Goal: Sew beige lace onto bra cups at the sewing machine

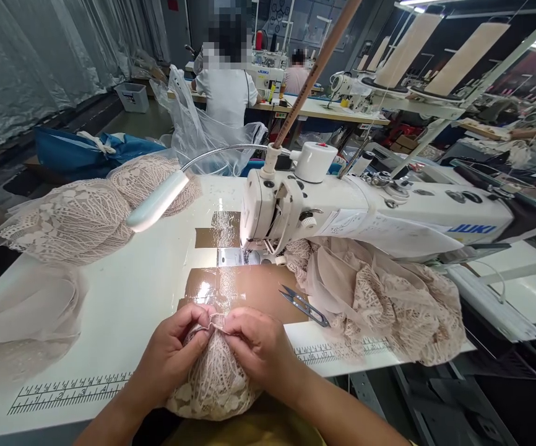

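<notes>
Both hands pinch the top edge of a beige lace bra cup [216, 378] at the table's front edge. My left hand [177, 350] grips that edge from the left, thumb against fingertips. Close beside it, my right hand [261, 347] pinches the same edge from the right. The rounded lace side hangs below the fingers, toward my lap. Behind the hands stands a white sewing machine [291, 204], its needle area [249, 255] lit and apart from the lace piece. Dark thread snips [304, 305] lie to the right of my right hand.
Beige lace pieces [389, 291] are heaped under the machine arm. More lace cups [77, 217] and sheer fabric [31, 316] lie at left. A lamp [159, 201] reaches over the table. Ruler marks [73, 393] run along the front. Two people sit at machines behind.
</notes>
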